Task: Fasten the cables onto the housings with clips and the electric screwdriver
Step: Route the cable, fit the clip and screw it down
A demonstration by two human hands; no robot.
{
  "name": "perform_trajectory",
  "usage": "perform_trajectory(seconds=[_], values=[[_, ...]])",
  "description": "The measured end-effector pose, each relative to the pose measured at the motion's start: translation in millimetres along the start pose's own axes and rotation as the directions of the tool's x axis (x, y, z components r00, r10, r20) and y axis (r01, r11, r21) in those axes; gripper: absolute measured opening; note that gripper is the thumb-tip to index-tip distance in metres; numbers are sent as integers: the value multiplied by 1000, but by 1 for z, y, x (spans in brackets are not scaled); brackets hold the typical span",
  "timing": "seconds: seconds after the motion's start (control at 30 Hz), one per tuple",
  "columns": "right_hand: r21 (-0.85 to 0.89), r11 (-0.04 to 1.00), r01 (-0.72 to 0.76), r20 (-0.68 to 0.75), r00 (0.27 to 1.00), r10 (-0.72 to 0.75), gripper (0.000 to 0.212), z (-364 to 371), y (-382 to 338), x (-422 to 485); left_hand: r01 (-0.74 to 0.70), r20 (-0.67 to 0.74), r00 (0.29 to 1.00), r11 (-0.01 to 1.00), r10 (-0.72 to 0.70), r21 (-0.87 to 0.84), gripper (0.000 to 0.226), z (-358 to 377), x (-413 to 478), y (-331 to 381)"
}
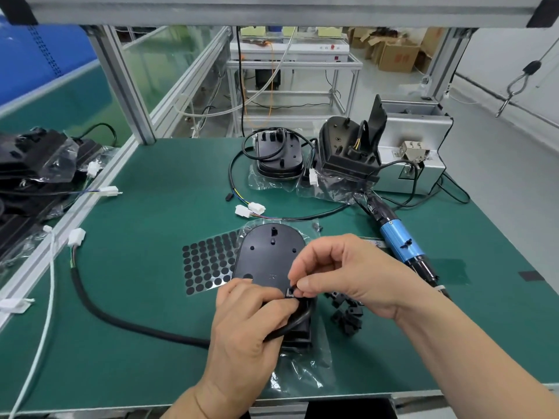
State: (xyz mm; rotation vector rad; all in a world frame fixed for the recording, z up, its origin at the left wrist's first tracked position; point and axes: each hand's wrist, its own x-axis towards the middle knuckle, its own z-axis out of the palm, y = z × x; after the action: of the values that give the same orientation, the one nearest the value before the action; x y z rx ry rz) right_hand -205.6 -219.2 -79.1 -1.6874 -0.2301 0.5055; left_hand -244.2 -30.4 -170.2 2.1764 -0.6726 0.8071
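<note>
A black oval housing (pixel 267 255) lies flat on clear plastic wrap in front of me. A thick black cable (pixel 99 309) runs from the left across the mat to the housing's near end. My left hand (pixel 248 325) presses the cable down at that end. My right hand (pixel 338 273) pinches a small black clip (pixel 291 292) over the cable, between thumb and forefinger. Loose black clips (pixel 348 316) lie just right of the housing. The electric screwdriver (pixel 399 243), with a blue body, lies on the mat to the right, untouched.
A sheet of black round pads (pixel 205 264) lies left of the housing. Two more housings (pixel 278 155) (pixel 348 149) with cables and white connectors (pixel 249 209) sit at the back. A metal box (pixel 414 146) stands at the back right. Bagged parts (pixel 36 158) are piled at the left.
</note>
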Motion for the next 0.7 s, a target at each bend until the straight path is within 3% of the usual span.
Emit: perform_trajectory(seconds=[0.33, 0.7], values=[[-354, 934, 52, -118, 988, -100, 14, 9, 4, -1, 5, -16, 1000, 1000, -6, -15, 8, 4, -4, -1], [-419, 907, 35, -65, 995, -69, 13, 11, 7, 4, -21, -50, 999, 999, 19, -48, 19, 5, -7, -3]])
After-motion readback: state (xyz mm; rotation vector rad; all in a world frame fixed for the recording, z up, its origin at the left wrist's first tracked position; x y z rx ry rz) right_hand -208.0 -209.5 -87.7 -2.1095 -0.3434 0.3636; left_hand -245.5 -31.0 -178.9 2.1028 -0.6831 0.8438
